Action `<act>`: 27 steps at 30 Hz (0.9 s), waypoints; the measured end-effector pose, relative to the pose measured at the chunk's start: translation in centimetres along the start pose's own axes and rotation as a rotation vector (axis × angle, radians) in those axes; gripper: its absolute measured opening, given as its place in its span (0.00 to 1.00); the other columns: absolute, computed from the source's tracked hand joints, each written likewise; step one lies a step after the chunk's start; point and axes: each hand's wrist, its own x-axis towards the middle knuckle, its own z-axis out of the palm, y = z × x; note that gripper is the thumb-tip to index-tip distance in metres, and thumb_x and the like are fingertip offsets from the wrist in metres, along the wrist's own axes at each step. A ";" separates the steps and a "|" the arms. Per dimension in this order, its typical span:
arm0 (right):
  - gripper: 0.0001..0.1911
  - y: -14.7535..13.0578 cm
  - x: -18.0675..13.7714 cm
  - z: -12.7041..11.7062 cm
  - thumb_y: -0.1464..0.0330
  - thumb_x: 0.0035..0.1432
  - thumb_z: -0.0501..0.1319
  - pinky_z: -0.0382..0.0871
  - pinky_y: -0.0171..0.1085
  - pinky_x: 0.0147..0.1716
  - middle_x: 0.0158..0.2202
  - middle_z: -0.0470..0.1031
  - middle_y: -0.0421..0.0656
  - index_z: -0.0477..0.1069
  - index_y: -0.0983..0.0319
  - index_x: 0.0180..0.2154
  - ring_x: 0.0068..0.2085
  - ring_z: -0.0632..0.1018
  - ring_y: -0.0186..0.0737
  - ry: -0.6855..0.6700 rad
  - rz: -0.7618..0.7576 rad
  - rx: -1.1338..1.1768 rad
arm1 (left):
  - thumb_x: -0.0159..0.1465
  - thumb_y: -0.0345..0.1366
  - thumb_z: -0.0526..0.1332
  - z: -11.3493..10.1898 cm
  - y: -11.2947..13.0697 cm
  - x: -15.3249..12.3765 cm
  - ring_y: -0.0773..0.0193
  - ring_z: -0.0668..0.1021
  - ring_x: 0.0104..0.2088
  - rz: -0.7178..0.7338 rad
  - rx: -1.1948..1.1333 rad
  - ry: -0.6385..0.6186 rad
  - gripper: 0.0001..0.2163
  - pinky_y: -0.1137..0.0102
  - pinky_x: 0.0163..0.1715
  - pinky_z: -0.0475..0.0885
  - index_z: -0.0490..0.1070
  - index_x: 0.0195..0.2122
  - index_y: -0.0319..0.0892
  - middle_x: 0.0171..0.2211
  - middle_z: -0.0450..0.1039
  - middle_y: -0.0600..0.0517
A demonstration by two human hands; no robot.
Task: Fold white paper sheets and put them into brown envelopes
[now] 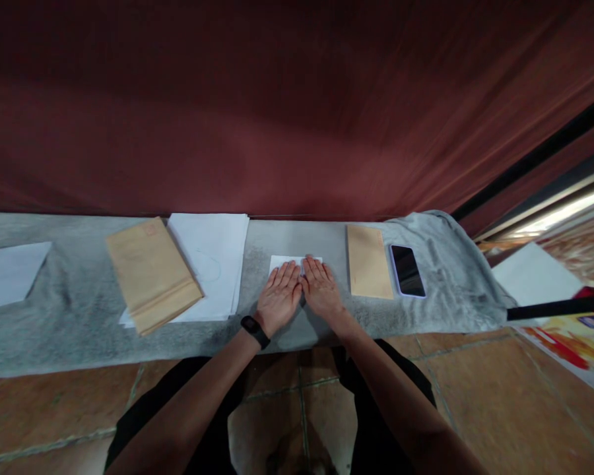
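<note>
My left hand lies flat with its fingers stretched out on a small white paper. Beside it, my right hand presses flat on the same paper, fingers extended. The thumbs and index fingers of both hands nearly meet over the middle of the paper, and most of the sheet is hidden beneath them. Only its far edge and corners show. A dark band is on my left wrist. To the right of my hands rests a brown envelope, with a phone next to it.
A grey cloth covers the long narrow table. On the left, brown envelopes overlap a stack of white sheets; another white sheet lies at the far left. A dark red curtain hangs behind. A colourful printed box is at the right.
</note>
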 end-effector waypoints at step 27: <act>0.33 1.2 -0.7 0.3 0.57 0.75 0.44 0.50 0.55 0.68 0.71 0.56 0.60 0.54 0.74 0.69 0.71 0.59 0.55 0.105 0.109 -0.106 | 0.73 0.42 0.43 0.8 -0.8 1.8 0.54 0.52 0.73 -0.196 0.093 -0.014 0.28 0.54 0.71 0.47 0.53 0.71 0.32 0.73 0.50 0.41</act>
